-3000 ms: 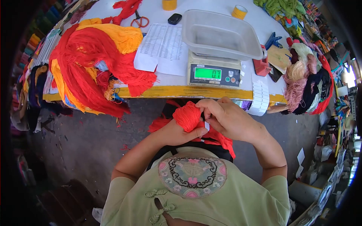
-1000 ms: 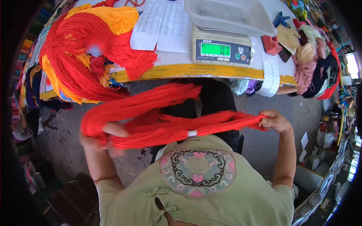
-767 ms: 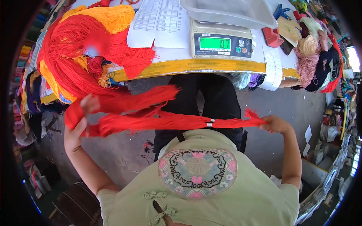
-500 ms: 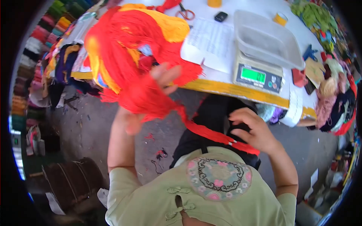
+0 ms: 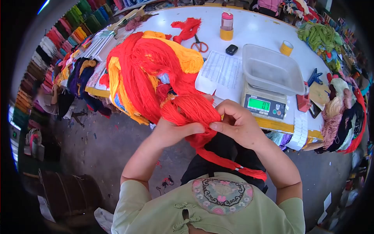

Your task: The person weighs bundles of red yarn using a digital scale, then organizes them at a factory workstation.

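Observation:
A skein of red yarn (image 5: 193, 113) is bunched up in front of me at the table's near edge. My left hand (image 5: 171, 132) is closed around it from the left, thumb pressed across the strands and fingers hidden beneath. At its right side my right hand (image 5: 239, 126) is pinched, thumb and forefinger together on the strands. The skein's narrow tail hangs over my lap, with a small white band near its end. Just beyond lies a heap of red yarn (image 5: 142, 64) with yellow yarn (image 5: 187, 56) under and beside it.
On the white table are a scale (image 5: 259, 105) with a clear plastic tray (image 5: 272, 74), printed sheets (image 5: 222, 72), scissors (image 5: 199, 45), a black key fob (image 5: 231, 49), a tape roll (image 5: 286, 48) and a pink-lidded bottle (image 5: 226, 25). Another person (image 5: 47, 101) is at far left.
My left hand has brought the red skein rightward to the middle. My right hand has risen from beside my lap and closed on its strands. The view has tilted up.

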`<state>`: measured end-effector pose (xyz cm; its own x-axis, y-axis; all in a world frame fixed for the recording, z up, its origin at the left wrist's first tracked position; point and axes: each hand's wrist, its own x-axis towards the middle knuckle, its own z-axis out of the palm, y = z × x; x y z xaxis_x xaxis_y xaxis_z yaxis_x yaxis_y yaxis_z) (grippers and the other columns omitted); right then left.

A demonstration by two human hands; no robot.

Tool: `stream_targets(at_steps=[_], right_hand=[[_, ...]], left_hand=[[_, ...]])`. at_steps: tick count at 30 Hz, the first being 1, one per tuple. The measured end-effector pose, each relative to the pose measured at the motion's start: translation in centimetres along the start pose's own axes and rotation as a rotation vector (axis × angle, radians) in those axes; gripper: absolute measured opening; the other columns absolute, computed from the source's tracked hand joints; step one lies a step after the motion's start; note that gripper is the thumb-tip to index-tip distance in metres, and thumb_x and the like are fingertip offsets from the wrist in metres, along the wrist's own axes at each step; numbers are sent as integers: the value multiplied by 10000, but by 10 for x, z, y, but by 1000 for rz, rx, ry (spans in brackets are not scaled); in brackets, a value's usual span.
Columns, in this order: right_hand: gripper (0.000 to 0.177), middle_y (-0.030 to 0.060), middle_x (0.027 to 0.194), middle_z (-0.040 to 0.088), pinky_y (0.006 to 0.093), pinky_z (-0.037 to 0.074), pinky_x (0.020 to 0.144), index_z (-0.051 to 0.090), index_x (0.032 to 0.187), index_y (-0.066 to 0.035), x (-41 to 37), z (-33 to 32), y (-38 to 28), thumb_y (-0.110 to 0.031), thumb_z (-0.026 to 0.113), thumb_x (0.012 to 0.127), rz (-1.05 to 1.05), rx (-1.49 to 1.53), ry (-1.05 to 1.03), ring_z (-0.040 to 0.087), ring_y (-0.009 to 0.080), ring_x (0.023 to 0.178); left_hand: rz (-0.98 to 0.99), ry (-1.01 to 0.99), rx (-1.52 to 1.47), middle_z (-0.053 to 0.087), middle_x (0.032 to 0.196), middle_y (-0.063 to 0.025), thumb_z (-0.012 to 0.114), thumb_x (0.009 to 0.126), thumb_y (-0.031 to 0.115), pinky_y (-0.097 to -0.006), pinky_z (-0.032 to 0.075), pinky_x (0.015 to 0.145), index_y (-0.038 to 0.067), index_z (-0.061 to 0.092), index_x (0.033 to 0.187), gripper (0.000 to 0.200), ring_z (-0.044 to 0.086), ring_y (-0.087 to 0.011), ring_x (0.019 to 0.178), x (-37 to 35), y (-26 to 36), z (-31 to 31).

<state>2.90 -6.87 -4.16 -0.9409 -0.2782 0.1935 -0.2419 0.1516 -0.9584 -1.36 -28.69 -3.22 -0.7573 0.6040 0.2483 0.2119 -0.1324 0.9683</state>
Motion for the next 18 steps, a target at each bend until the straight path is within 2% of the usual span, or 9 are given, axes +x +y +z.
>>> stream_targets(at_steps=[2, 4, 8, 11, 14, 17, 18], right_hand=[[167, -32, 805, 537, 235, 403, 579, 572, 946, -58, -3, -2, -1, -104, 714, 871, -70, -92, 55, 455, 61, 636], [140, -45, 767, 541, 232, 405, 576, 569, 956, -64, -7, -4, -2, -76, 689, 885, -94, -154, 92, 458, 59, 626], [58, -19, 837, 605, 187, 373, 567, 585, 964, -54, -12, -26, -4, -99, 615, 946, 189, 381, 11, 467, 35, 618], [97, -27, 835, 608, 180, 342, 533, 594, 995, -57, -14, -25, -6, -150, 596, 968, 288, 514, -34, 441, 16, 595], [129, -42, 779, 581, 183, 312, 499, 611, 979, -58, -9, -15, -15, -185, 591, 977, 268, 440, -9, 417, 7, 574], [154, -53, 731, 547, 196, 294, 489, 626, 927, -57, -14, -30, -4, -202, 599, 974, 372, 340, -67, 400, 20, 564], [162, -54, 718, 537, 197, 286, 487, 626, 910, -58, -21, -39, -8, -209, 608, 966, 354, 353, 6, 395, 23, 561]], left_hand=[[14, 87, 74, 568, 1332, -97, 785, 820, 123, -367, 438, 1024, -3, 501, 1357, 621, 545, -185, 1205, 1, -5, 16], [12, 93, 4, 591, 1283, -88, 745, 852, 89, -348, 441, 1008, -13, 541, 1292, 496, 559, -162, 1163, 6, -10, 25], [54, 4, 27, 628, 1193, -77, 703, 879, 47, -335, 446, 996, -16, 568, 1245, 395, 589, -142, 1076, 10, -10, 26], [-66, 26, -160, 652, 1063, -70, 668, 897, 47, -331, 445, 1000, -4, 577, 1227, 346, 602, -127, 1015, 5, -23, 26], [-2, 53, -502, 636, 868, -31, 635, 917, 72, -263, 514, 781, 1, 578, 1213, 309, 607, -95, 790, 16, -27, 34], [-291, -105, -515, 587, 724, 5, 623, 932, 141, -214, 419, 504, -12, 575, 1201, 313, 517, -61, 564, 8, -29, 25], [-389, -200, -397, 542, 641, 22, 641, 929, 201, -212, 266, 388, -31, 579, 1183, 350, 419, -41, 439, 7, -23, 20]])
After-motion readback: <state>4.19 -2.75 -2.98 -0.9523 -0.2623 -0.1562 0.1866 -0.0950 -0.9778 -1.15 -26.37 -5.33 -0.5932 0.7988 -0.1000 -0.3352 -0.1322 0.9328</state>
